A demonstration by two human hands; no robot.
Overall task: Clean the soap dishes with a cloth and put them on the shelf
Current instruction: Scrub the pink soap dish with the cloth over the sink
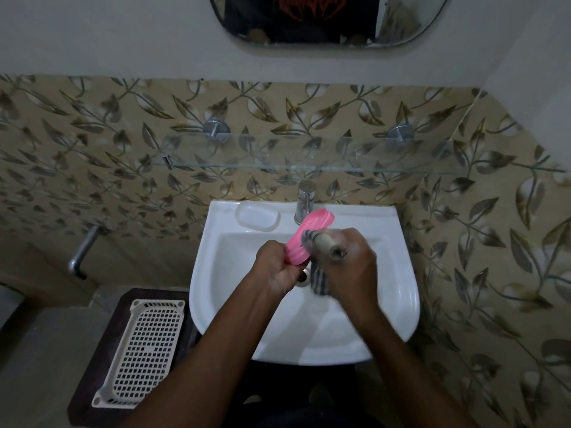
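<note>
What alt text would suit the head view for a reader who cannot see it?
Over a white ceramic sink, the left hand grips a pink ribbed plastic soap dish while the blurred right hand rubs it with a grey striped cloth. A clear plastic soap dish sits on the rim beside the chrome tap, below an empty glass shelf.

You find no legible text, label, brand or number here; the red print on the shirt reflected in the mirror (327, 23) stays unreadable.

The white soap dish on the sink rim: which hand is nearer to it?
Left. The left hand, gripping the pink soap dish, is below the white soap dish; the right hand, holding the cloth, is further right.
</note>
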